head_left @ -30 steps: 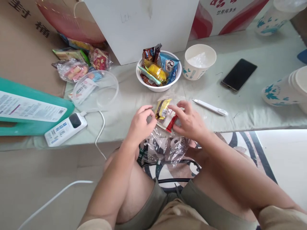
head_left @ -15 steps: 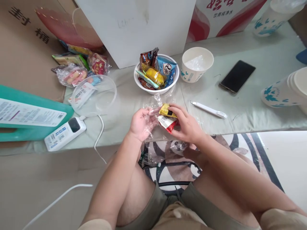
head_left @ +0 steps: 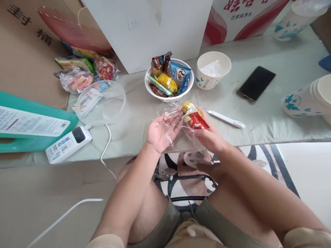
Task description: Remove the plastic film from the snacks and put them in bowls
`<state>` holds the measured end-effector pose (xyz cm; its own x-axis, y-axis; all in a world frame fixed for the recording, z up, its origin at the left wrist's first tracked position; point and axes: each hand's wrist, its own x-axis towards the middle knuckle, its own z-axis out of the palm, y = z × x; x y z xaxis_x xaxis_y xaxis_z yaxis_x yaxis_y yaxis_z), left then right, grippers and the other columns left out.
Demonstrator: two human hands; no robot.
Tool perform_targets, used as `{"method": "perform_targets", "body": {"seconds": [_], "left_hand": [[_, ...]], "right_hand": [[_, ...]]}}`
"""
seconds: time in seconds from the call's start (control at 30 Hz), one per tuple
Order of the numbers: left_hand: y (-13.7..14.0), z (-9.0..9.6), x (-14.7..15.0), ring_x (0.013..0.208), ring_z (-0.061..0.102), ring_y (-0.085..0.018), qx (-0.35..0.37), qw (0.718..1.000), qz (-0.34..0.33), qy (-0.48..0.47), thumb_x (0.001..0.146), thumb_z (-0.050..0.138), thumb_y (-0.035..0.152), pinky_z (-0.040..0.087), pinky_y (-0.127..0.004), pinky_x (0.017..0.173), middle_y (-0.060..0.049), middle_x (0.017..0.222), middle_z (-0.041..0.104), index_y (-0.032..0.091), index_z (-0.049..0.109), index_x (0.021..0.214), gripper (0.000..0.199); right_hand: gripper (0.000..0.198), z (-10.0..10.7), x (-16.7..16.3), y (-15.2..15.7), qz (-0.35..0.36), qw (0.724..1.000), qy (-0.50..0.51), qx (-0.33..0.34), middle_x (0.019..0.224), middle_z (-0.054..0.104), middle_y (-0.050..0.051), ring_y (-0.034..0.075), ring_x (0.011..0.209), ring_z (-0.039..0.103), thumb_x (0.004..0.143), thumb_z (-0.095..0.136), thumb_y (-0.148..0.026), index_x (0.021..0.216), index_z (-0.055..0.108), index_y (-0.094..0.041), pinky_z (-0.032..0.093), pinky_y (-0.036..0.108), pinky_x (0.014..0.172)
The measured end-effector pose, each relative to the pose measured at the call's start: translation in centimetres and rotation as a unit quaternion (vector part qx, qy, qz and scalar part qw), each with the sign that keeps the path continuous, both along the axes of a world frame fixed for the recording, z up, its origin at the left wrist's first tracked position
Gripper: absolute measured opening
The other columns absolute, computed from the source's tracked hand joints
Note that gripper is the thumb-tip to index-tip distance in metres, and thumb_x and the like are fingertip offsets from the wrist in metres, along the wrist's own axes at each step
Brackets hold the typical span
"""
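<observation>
My right hand (head_left: 212,138) is closed around small snack packets, with a red-and-white packet (head_left: 196,119) lying uppermost and a bit of yellow wrapper showing behind it. My left hand (head_left: 160,133) is turned palm up beside it, its fingers holding a crinkled clear plastic bag (head_left: 169,125) that stretches across to the packets. Some fingertips are hard to make out through the film. Just beyond both hands stands a white bowl (head_left: 169,100) filled with several wrapped snacks. A white utility knife (head_left: 226,119) lies to the right of my right hand.
A paper cup (head_left: 210,81) holding clear plastic stands right of the bowl, with a phone (head_left: 256,83) farther right. On the left are a clear lid (head_left: 113,103), wrapped snacks (head_left: 77,80), a white device (head_left: 68,144) with a cable, and a green jug (head_left: 33,132). Boxes (head_left: 152,27) line the back.
The packets have turned in my right hand, bringing the red printed side up, and shifted slightly right. My left hand has moved a little right and rolled palm up with the plastic bag.
</observation>
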<state>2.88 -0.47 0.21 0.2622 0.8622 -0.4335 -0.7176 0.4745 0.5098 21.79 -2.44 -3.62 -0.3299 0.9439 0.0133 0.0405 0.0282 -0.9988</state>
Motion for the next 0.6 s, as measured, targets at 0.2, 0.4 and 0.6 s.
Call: {"method": "perform_targets", "body": {"seconds": [0.2, 0.4, 0.6], "left_hand": [[0.1, -0.1, -1.1, 0.107, 0.075, -0.023, 0.02, 0.999, -0.024, 0.028, 0.079, 0.055, 0.026, 0.062, -0.033, 0.07, -0.005, 0.112, 0.077, 0.02, 0.037, 0.065, 0.023], [0.9, -0.5, -2.7, 0.047, 0.05, -0.007, -0.009, 0.997, 0.032, 0.07, 0.064, 0.056, 0.026, 0.019, -0.014, 0.033, 0.0, 0.065, 0.057, 0.021, 0.032, 0.062, 0.025], [1.4, 0.2, -2.6, 0.04, 0.044, -0.005, -0.073, 0.995, 0.063, 0.013, 0.063, 0.049, 0.023, 0.018, -0.013, 0.031, 0.001, 0.057, 0.05, 0.021, 0.033, 0.061, 0.016]], "right_hand": [[0.059, 1.4, -1.1, -0.1, -0.01, 0.993, 0.088, -0.076, 0.141, 0.063, 0.017, 0.029, 0.112, 0.071, 0.095, 0.04, -0.057, 0.145, 0.042, -0.025, 0.063, 0.046, 0.084], [0.061, 1.2, 0.7, 0.6, -0.104, 0.982, 0.128, -0.092, 0.14, 0.065, 0.017, 0.033, 0.116, 0.07, 0.09, 0.042, -0.057, 0.138, 0.055, -0.021, 0.062, 0.052, 0.091], [0.052, 0.2, 3.1, 1.2, -0.254, 0.96, 0.111, -0.038, 0.115, 0.071, 0.013, 0.035, 0.124, 0.066, 0.085, 0.042, -0.044, 0.128, 0.061, -0.022, 0.061, 0.055, 0.089]]}}
